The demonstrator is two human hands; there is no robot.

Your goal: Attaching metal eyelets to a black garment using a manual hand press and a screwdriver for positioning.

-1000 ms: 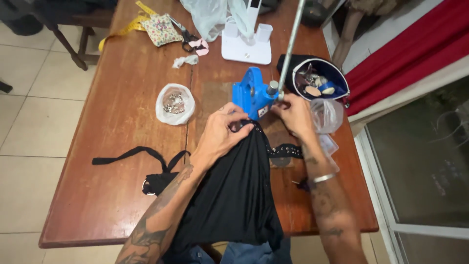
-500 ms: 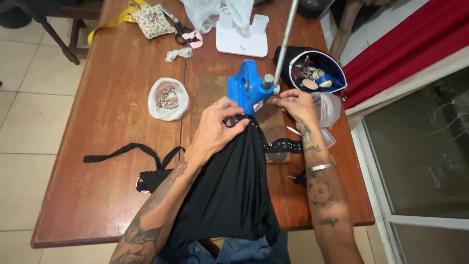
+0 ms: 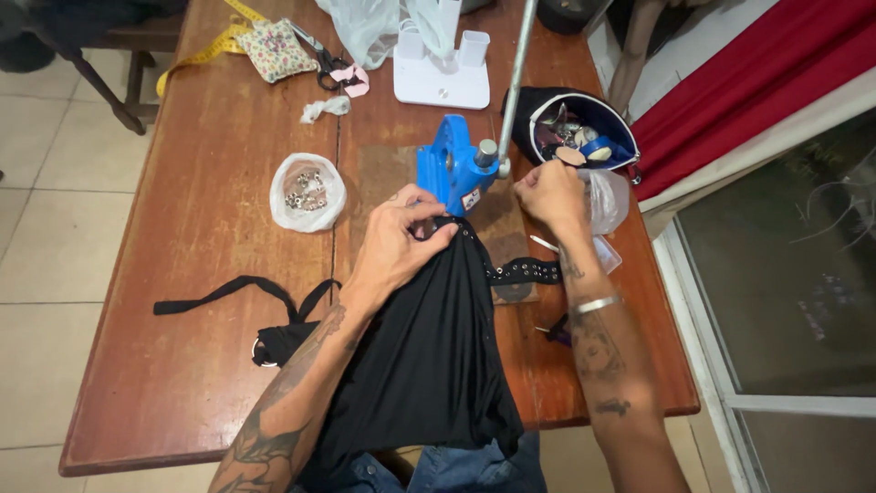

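I see my left hand (image 3: pixel 401 239) pinching the top edge of the black garment (image 3: pixel 429 356) at frame centre, just below the blue press (image 3: pixel 453 169). The cloth's long axis runs from the bottom edge up toward the press. My right hand (image 3: pixel 547 194), fingers closed together, sits just right of the press; I cannot tell what it grips.

Small white-red label (image 3: pixel 472 200) on blue press (image 3: pixel 452 171), by plastic bags (image 3: pixel 308 191).

Yellow tape measure (image 3: pixel 196 57), floral pincushion (image 3: pixel 274 47), scissors (image 3: pixel 324 57) — white bag of eyelets (image 3: pixel 307 191), loose black strap (image 3: pixel 242 297).
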